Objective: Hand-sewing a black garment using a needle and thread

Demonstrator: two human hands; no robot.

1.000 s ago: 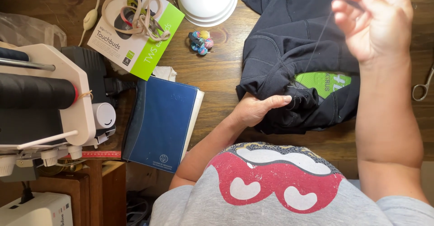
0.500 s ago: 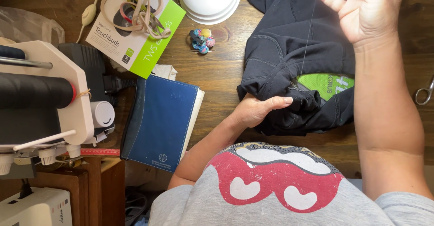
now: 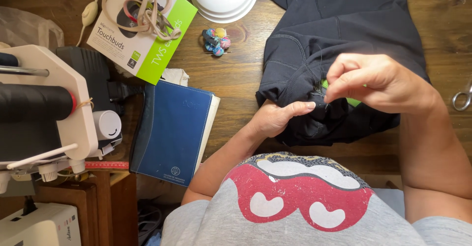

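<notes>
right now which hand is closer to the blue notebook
Left. The left hand rests on the dark garment just beside the blue notebook; the right hand is farther off, over the garment.

A brown wooden worktop (image 3: 236,74) with visible grain fills the upper frame. At lower left a wooden cabinet (image 3: 108,201) stands beside shadowed floor, under even light.
</notes>
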